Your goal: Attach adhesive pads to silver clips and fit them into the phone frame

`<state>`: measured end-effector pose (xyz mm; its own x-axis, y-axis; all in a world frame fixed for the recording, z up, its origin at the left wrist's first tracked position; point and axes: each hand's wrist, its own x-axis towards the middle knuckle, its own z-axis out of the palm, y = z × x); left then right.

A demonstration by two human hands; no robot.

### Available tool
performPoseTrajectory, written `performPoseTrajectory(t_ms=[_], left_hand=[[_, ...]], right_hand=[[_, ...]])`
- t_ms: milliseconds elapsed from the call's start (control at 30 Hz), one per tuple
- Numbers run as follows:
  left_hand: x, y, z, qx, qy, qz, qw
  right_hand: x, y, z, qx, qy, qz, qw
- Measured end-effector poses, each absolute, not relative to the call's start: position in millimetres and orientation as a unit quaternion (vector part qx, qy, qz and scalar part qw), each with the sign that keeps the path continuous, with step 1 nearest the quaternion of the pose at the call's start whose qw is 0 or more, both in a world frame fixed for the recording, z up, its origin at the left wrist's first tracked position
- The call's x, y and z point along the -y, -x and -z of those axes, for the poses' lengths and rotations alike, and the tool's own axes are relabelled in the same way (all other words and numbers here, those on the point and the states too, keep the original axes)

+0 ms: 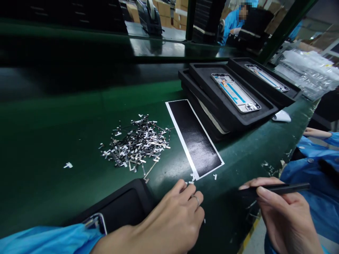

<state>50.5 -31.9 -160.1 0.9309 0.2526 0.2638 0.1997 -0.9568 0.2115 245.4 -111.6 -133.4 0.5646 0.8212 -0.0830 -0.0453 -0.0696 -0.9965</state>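
My left hand (182,215), with a ring on one finger, is low over the green bench. Its fingers are curled together and their tips are hidden, so what they hold, if anything, does not show. Small white scraps (191,181) lie just beyond its knuckles. At the lower right, my right hand (287,208) grips a slim black tool (286,188), perhaps tweezers, above the bench edge. Ahead of my left hand is a black adhesive sheet (196,137) with a white border. Left of that sheet lies a pile of small metallic strips and white tabs (140,143).
Stacked black trays (270,114) at the back right carry phone frames (235,92) with blue strips. Another black tray (127,203), holding a phone frame (99,222), sits under my left forearm. Clear plastic packs (309,70) stand farther right. Co-workers (312,173) in blue are nearby.
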Motion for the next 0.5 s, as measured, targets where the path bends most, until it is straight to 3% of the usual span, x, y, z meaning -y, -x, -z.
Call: performPoseTrajectory(t_ms=[233, 500], left_hand=[[33, -49, 169, -0.165, -0.969, -0.121, 0.137], [-1, -45, 126, -0.002, -0.99, 0.016, 0.139]], right_hand=[[111, -242, 134, 0.25, 0.646, -0.373, 0.617], [119, -238, 136, 0.159, 0.701, -0.352, 0.6]])
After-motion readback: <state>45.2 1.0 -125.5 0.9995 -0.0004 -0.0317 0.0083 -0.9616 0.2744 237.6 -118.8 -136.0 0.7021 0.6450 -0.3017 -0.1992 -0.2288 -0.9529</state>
